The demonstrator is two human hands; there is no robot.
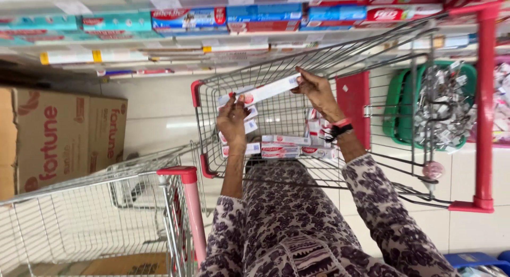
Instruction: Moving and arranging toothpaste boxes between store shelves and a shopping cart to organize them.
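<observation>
Fingers of both hands close on one long white carton (265,91), held over the wire cart (372,48). The left hand (232,120) pinches the carton's lower left end, and its palm is turned away, so the grip on the underside stays hidden. The right hand (313,88) clasps the upper right end with fingertips on top; part of that end is covered by them. The carton's long axis runs from lower left up to upper right, tilted a little, with its broad face toward the camera.

Below it, inside the cart, lie more cartons (287,148), some flat along the cart's floor and others stacked near the right wrist; how many is hard to count through the wire and the arms, perhaps seven or eight. A dark band (340,131) circles the right wrist. Patterned sleeves (372,197) fill the lower frame and hide the cart's near edge.

A second cart (106,213) is cut off at the lower left. Cardboard boxes (58,139) stand at the left, shelves (212,27) of cartons run across the top, and a green basket (398,107) shows behind the wire at right.
</observation>
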